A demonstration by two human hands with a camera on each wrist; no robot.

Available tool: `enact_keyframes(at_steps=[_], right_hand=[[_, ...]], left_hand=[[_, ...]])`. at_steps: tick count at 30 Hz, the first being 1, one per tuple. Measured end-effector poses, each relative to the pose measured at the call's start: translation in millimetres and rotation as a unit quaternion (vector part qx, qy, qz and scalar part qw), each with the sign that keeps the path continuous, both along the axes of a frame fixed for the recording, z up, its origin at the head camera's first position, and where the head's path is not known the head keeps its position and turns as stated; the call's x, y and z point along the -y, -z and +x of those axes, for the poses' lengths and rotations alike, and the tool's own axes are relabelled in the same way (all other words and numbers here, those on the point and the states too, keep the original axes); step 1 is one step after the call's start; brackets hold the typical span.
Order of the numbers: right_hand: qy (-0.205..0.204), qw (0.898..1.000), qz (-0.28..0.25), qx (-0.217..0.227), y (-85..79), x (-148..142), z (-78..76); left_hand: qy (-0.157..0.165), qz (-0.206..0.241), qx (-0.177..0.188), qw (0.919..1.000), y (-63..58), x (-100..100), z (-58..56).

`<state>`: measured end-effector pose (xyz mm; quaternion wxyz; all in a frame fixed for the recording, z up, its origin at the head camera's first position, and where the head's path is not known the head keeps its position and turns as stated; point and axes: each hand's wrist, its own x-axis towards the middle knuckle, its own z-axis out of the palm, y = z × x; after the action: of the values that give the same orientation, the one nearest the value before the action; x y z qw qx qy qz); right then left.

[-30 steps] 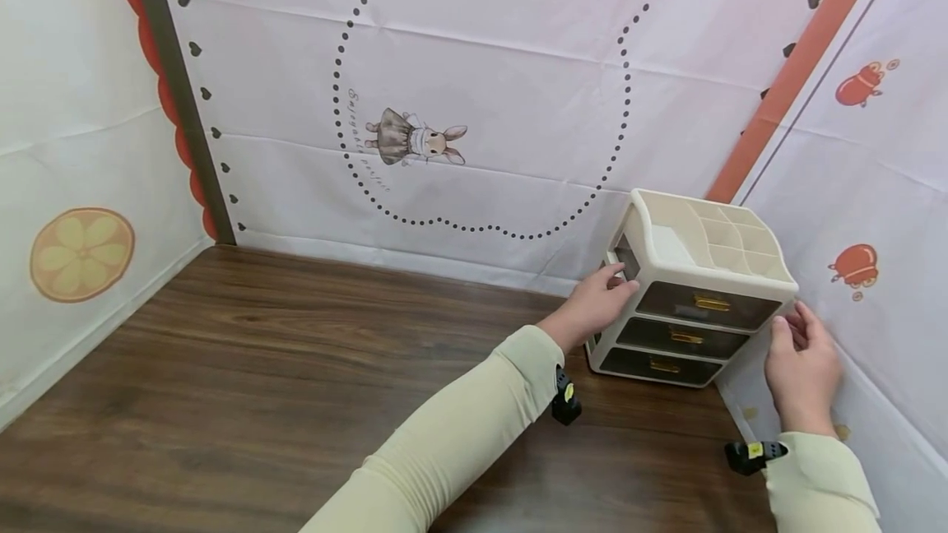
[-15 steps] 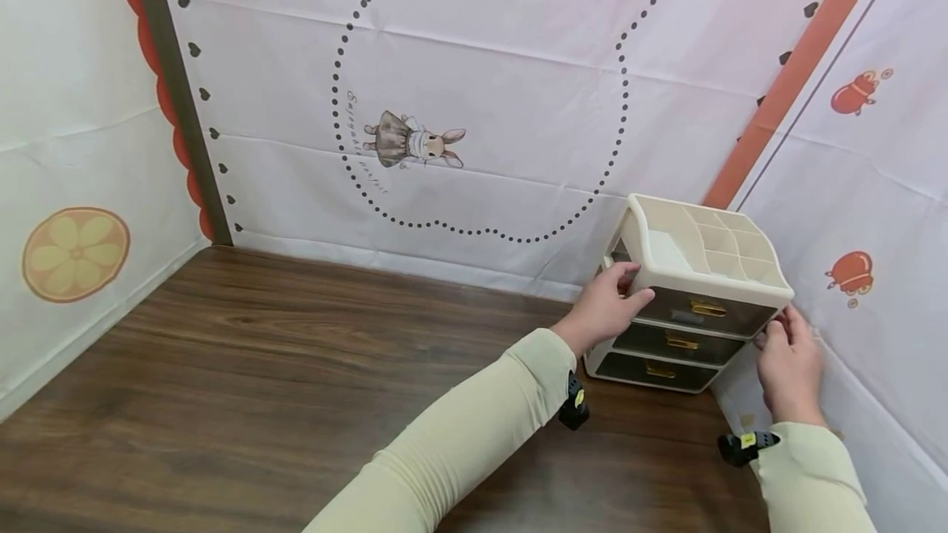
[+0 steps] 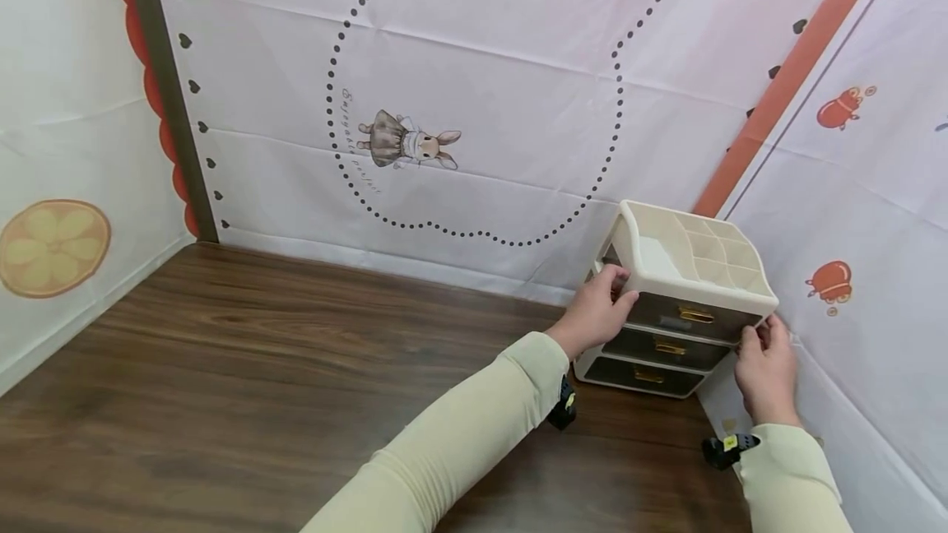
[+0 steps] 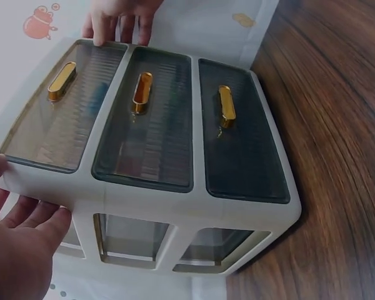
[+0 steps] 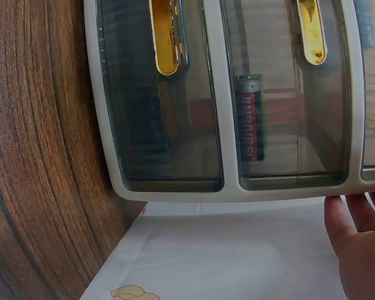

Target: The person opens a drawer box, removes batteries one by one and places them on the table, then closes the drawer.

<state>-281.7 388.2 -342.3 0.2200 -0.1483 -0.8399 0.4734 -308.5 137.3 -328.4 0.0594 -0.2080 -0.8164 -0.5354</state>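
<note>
A cream desktop drawer organizer (image 3: pixel 699 293) stands on the wooden surface in the corner. It has three smoky see-through drawers with gold handles, all pushed in, and a divided open top. My left hand (image 3: pixel 596 311) grips its upper left side, thumb at the front edge and fingers on the side frame. At the upper right edge my right hand (image 3: pixel 769 373) holds the other side; in the left wrist view its thumb rests on the front rim with its fingers curled along the side. Through the middle drawer a battery (image 5: pixel 250 119) shows in the right wrist view.
White printed cloth walls rise behind the organizer and close along its right. A rabbit figure (image 3: pixel 407 140) is printed on the back wall (image 3: pixel 481 89). Dark wooden surface (image 3: pixel 296 352) spreads to the left and front.
My right hand has come in to the organizer's right side. My left hand has shifted from its side opening toward the front edge. The whole view has drifted slightly.
</note>
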Motion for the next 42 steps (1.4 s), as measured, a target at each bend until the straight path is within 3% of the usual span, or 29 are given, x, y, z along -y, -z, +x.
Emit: enact_keyframes(at_steps=[14, 23, 30, 42], right_hand=[[-0.032, 0.998, 0.053, -0.011, 0.4, 14.7, 5.5], [-0.089, 0.990, 0.105, -0.045, -0.3, 39.0, 7.3], [-0.103, 0.983, 0.146, -0.041, 0.9, 56.5, 7.0], [-0.116, 0.984, 0.132, -0.023, 1.4, 91.0, 4.0]], left_hand=[[0.010, 0.013, -0.035, 0.9993, 3.5, 25.5, -1.1], [-0.028, -0.008, -0.054, 0.9981, 5.0, 53.9, -3.0], [-0.047, -0.009, -0.076, 0.9960, 10.2, 74.9, -5.3], [-0.064, -0.006, -0.074, 0.9952, 11.0, 112.7, -4.3]])
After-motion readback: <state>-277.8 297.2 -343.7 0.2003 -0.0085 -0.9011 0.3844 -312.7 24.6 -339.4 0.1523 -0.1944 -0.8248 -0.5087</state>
